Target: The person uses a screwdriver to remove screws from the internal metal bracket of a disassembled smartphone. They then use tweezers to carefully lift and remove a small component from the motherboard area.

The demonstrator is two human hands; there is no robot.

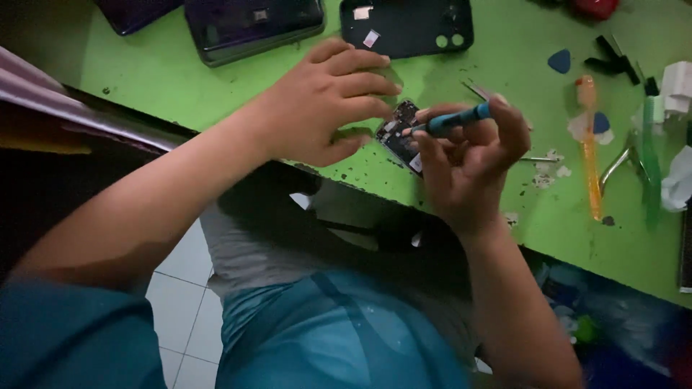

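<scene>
Near the table [173, 65] front edge: left hand [324, 101] curled over a circuit board [401, 133], apparently steadying it; right hand [468, 155] gripping blue screwdriver [454, 119].

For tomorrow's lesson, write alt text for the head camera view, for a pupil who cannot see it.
A person's right hand holds a blue-handled screwdriver to a small opened circuit board, which the left hand steadies on a green table. Dark phone parts lie beyond; an orange pry tool and tweezers lie to the right.

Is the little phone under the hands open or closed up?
Open: the phone between the left hand and right hand shows bare circuit parts.
</scene>
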